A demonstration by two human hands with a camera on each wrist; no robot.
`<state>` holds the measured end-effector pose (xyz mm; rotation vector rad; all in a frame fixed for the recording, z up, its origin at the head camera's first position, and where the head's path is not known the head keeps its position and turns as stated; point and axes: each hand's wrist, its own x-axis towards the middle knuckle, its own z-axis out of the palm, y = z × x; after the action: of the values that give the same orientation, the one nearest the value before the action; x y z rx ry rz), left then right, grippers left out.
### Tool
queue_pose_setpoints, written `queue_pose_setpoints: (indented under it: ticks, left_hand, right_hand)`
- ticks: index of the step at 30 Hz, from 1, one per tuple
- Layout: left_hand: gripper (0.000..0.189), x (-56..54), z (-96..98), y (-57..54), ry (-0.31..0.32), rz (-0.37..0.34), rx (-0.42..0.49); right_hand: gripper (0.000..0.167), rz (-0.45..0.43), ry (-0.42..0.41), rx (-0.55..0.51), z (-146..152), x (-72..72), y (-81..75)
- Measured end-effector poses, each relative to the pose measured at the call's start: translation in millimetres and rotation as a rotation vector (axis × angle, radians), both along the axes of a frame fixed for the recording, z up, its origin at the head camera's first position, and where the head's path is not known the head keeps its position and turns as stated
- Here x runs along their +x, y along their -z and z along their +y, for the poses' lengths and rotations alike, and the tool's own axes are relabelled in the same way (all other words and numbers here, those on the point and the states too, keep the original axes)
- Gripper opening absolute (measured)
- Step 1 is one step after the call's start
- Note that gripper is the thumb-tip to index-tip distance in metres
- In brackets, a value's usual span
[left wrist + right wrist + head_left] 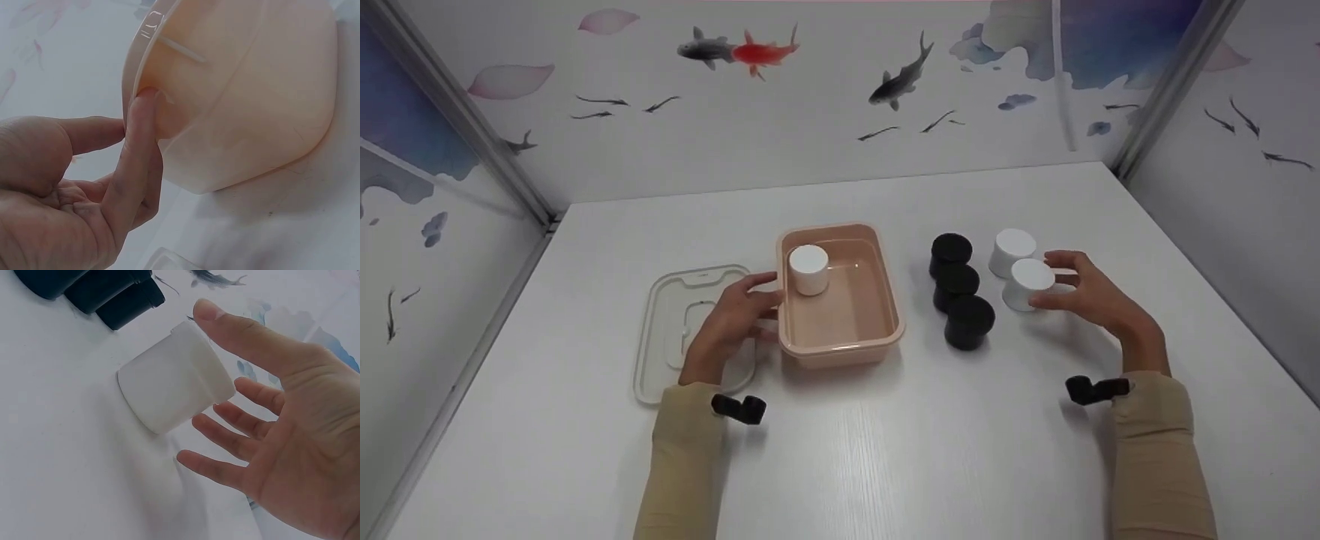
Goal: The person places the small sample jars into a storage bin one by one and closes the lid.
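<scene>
White round jar (pixel 1029 283) upright on surface, right of three black jars; pink tub (pixel 840 300) upright, open, one white jar inside

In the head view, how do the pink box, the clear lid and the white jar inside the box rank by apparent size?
1. Clear lid and pink box: they look about alike, so I do not rank them; the left hand covers part of the lid.
2. White jar inside the box: plainly smallest.

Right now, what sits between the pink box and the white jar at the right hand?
Head view: a row of three black jars stands between the pink box and the white jar at the right hand, with bare table either side.
</scene>
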<state>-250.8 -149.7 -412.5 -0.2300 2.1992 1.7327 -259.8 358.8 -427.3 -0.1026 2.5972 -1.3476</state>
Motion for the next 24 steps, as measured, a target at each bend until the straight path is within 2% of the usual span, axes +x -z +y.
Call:
queue_pose_setpoints:
  ticks: [8,15,24]
  left_hand:
    - [0.054,0.1,0.0,0.8,0.007,0.015,0.001]
    - [0.054,-0.6,-0.4,0.4,-0.001,0.001,0.005]
    - [0.055,0.0,-0.9,-1.4,-0.007,-0.007,0.008]
  right_hand:
    - [0.092,0.024,-0.025,-0.007,-2.5,-0.8,4.2]
    - [0.080,0.053,-0.020,-0.022,-4.4,-0.6,4.7]
    - [0.078,0.078,-0.021,0.004,-9.7,-3.5,4.0]
